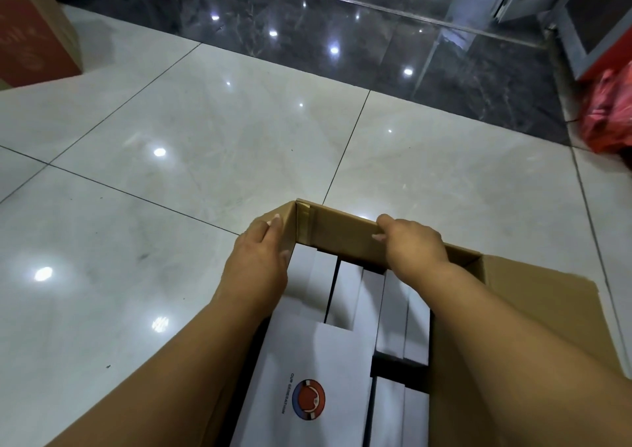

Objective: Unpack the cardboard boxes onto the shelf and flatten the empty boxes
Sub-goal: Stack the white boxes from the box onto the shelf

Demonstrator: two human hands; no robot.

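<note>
An open brown cardboard box (342, 233) sits on the tiled floor right below me. Several white cartons (345, 296) stand packed inside it; the nearest white carton (307, 378) shows a round red and blue logo. My left hand (258, 265) grips the box's left wall near the far corner, thumb inside and fingers outside. Over the far wall's top edge, my right hand (410, 245) curls its fingers, thumb on the inner face. One flap (533, 299) lies folded out to the right.
A brown and red cardboard box (34, 32) stands at the far left. A red plastic bag (608, 111) lies at the right by a grey and red stand (595, 19). Glossy white tiles (205, 138) stretch ahead to dark marble flooring (342, 36).
</note>
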